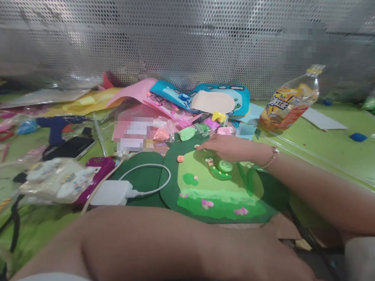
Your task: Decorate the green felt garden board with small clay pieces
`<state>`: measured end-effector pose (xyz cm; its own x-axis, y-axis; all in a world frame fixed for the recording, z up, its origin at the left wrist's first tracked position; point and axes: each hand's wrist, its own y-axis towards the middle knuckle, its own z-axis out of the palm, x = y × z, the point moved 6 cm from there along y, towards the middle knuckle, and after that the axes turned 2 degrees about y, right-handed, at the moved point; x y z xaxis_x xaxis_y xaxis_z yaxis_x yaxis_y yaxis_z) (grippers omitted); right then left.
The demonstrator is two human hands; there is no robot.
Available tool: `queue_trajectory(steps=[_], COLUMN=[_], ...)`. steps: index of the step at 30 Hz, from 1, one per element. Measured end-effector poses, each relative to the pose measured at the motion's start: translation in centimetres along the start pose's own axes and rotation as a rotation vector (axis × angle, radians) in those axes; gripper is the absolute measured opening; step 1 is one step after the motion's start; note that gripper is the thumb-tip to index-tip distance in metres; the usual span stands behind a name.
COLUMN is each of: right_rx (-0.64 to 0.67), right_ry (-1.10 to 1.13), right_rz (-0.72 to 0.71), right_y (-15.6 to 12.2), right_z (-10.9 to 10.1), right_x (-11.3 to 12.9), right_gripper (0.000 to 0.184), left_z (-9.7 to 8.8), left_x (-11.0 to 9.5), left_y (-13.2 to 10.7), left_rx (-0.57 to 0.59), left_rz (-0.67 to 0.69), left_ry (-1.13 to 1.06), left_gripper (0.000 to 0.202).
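A dark green board (170, 189) carries a light green clay picture (199, 165) with a snail (221, 168), a bush and pink flowers. My right hand (227, 147) reaches over the picture's upper edge. Its fingers are drawn together, with the fingertips down at a small pale piece (196, 146); whether they pinch or only press it is unclear. Across the front, below the board, lies my left forearm. My left hand (275, 258) is at the lower right, its fingers blurred and partly cut off by the frame edge.
Behind the board are bags of coloured clay (187, 133) and a blue pencil-case-like piece (246, 99). A plastic bottle (289, 103) leans at the back right. On the left are a glue gun (57, 127), a phone (72, 148) and a white charger (112, 192) with cable.
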<state>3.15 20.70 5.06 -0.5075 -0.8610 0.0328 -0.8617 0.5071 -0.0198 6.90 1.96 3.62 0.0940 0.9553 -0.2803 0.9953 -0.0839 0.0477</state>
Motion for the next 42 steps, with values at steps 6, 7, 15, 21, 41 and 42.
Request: queue_trajectory(steps=[6,7,15,21,41,42], right_rx=[-0.064,-0.087,-0.050,-0.016,-0.046,-0.050], right_ry=[0.041,0.056,0.060,0.035,-0.047,-0.046], right_rz=[-0.014,-0.023,0.015,0.057,-0.027,-0.033], right_y=[-0.06,-0.06,0.17,0.17,0.11,0.08], right_z=[-0.16,-0.24,-0.06,-0.66,0.10,0.06], right_x=[0.21,0.27,-0.09,0.25,0.52,0.58], right_gripper=[0.051,0.051,0.047,0.044,0.038,0.039], left_z=[-0.11,-0.11,-0.18,0.19,-0.70,-0.63], left_x=[-0.48,-0.48,-0.81,-0.60,-0.69,-0.75], left_y=[0.05,-0.01,-0.15,-0.01,-0.05,-0.07], left_rx=[0.049,0.067,0.109,0.145,0.100,0.135], left_rz=[0.125,0.119,0.144,0.120,0.087,0.089], left_ry=[-0.079,-0.084,-0.178,-0.189,-0.185,-0.194], left_gripper=[0.011,0.011,0.012,0.012,0.013,0.014])
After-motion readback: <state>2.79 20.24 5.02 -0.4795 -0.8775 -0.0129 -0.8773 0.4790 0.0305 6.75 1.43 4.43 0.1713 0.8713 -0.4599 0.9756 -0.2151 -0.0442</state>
